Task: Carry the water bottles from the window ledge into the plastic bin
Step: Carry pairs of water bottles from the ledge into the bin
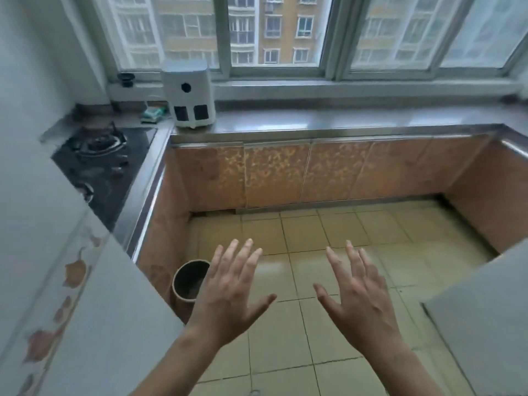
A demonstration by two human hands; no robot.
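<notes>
Your left hand (pixel 228 295) and right hand (pixel 360 298) were spread and held nothing above the floor (pixel 328 238), no bottles or bin showed, so you needed to search the ledge (pixel 343 90) first.

The person's body shows only as two bare forearms and two hands; no sleeve, cuff, watch, bracelet or ring appears on either arm. The left hand (pixel 228 292) is slender, with long fingers (pixel 249 252) and short, unpainted nails; tendons and knuckles stand out on its back; the wrist is narrow and the forearm below it is uncovered to the bottom edge of the view. The right hand (pixel 361 298) is alike in build; its nails are also short and plain; faint veins and tendon ridges mark its back; its forearm is likewise bare.
</notes>
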